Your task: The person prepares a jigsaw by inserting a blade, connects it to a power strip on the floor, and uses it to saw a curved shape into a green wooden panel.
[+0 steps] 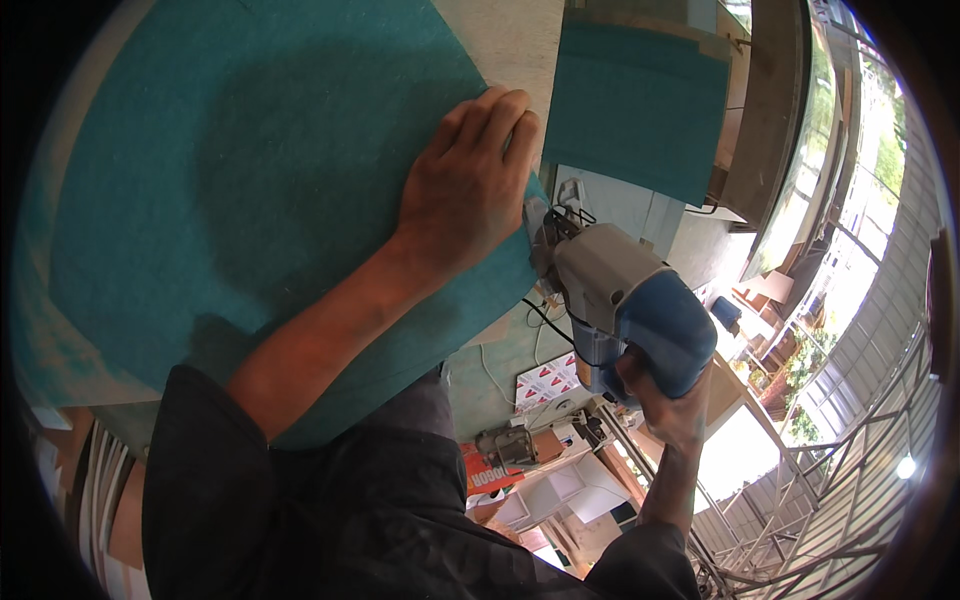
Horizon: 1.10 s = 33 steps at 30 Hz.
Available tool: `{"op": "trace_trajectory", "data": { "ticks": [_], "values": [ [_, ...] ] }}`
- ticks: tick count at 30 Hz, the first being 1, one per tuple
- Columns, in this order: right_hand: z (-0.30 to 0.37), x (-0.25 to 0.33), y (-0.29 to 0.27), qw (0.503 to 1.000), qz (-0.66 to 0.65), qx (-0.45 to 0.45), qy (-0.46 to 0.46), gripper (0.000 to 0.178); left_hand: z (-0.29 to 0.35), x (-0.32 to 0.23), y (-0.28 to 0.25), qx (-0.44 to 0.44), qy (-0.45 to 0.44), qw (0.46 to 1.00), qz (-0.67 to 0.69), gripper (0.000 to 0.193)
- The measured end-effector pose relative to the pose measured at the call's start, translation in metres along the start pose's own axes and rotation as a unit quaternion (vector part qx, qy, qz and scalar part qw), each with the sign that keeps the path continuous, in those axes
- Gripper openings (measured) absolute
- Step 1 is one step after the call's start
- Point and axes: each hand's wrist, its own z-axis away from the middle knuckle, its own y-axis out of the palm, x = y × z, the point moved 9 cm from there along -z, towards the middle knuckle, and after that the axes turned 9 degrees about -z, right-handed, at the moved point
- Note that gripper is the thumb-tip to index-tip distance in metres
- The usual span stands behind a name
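A large green board (330, 150) with a curved outline fills the left of the view. My left hand (470, 175) lies on it near its right edge, the fingers bent together and curled toward that edge. My right hand (672, 395) is wrapped round the handle of a blue and grey jigsaw (632, 290). The saw's metal front end meets the board's edge, just right of my left hand. Its blade is hidden from me. A black cord (548, 325) hangs beside the tool.
Another green sheet (640, 115) lies at the upper right. Below the saw are a red and white patterned box (546, 383), a grey motor-like machine (507, 447) and an orange-red package (487, 472). Pale panels (585, 487) stand near my right arm. Pale strips (100, 480) show at lower left.
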Motion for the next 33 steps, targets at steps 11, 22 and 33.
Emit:
{"op": "trace_trajectory", "data": {
  "ticks": [11,22,33],
  "values": [
    [-0.002,0.003,0.001,0.999,0.019,0.040,0.001,0.014,-0.001,-0.001,-0.001,-0.001,0.008,1.000,0.001,0.042],
    [-0.003,0.003,-0.002,0.999,0.022,0.021,-0.006,0.014,-0.001,0.000,0.000,0.003,0.005,1.000,-0.001,0.042],
    [0.001,-0.007,-0.012,0.999,-0.014,-0.023,-0.038,0.015,-0.007,-0.001,0.001,-0.017,0.019,1.000,0.008,0.036]
  ]
}}
